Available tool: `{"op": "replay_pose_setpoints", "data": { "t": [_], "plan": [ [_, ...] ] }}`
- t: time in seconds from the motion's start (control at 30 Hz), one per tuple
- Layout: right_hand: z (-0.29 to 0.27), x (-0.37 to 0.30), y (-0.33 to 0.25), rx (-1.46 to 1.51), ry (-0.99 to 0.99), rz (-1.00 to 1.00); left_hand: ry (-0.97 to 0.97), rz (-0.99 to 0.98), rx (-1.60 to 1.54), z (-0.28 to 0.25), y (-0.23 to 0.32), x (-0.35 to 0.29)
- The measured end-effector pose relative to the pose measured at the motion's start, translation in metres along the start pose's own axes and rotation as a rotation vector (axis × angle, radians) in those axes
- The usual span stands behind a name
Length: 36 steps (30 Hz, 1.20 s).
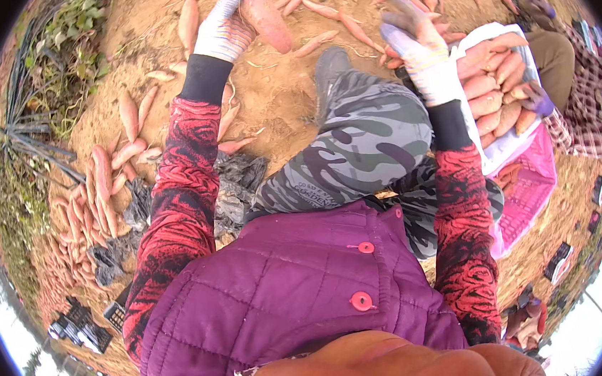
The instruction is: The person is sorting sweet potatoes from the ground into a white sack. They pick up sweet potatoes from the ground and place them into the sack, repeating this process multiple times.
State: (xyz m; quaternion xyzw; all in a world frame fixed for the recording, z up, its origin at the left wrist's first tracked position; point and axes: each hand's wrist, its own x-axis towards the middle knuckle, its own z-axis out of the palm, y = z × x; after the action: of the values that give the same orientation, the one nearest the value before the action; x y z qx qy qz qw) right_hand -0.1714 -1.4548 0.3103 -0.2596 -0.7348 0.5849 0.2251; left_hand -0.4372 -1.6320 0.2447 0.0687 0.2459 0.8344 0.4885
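Sweet potato [268, 20] is sitting in the left hand [225, 31] in the head view, fingers gripping its side near the top edge. Right hand's [413, 38] fingers are spreading loosely by the pile; can't tell if they're touching anything. IMO cradling its middle is sparing the skin. Bare soil [278, 105] is leaving room between; the white-lined crate [509, 147] is crowding the right wrist.

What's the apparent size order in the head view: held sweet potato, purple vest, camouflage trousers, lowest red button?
1. Purple vest (nearness to the camera inflates it)
2. Camouflage trousers
3. Sweet potato in left hand
4. Lowest red button
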Motion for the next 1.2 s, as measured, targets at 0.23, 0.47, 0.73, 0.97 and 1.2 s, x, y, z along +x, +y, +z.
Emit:
{"op": "replay_pose_setpoints", "data": {
  "t": [0.23,0.47,0.73,0.97,1.2],
  "plan": [
    [-0.009,-0.018,0.004,-0.062,0.417,-0.113,-0.385,-0.199,0.727,0.124,-0.140,0.031],
    [-0.101,-0.097,0.055,0.010,0.834,-0.006,-0.784,-0.921,0.771,0.137,-0.137,0.007],
    [-0.237,-0.048,0.085,-0.467,0.978,0.245,-0.657,-0.873,1.102,0.143,-0.063,-0.042],
    [-0.221,0.000,0.161,-0.982,0.657,0.492,-0.054,-0.555,0.923,0.079,-0.059,-0.041],
    [-0.200,0.003,0.128,-1.283,0.415,0.686,0.139,-0.321,0.813,-0.039,-0.067,-0.054]
  ]
}}
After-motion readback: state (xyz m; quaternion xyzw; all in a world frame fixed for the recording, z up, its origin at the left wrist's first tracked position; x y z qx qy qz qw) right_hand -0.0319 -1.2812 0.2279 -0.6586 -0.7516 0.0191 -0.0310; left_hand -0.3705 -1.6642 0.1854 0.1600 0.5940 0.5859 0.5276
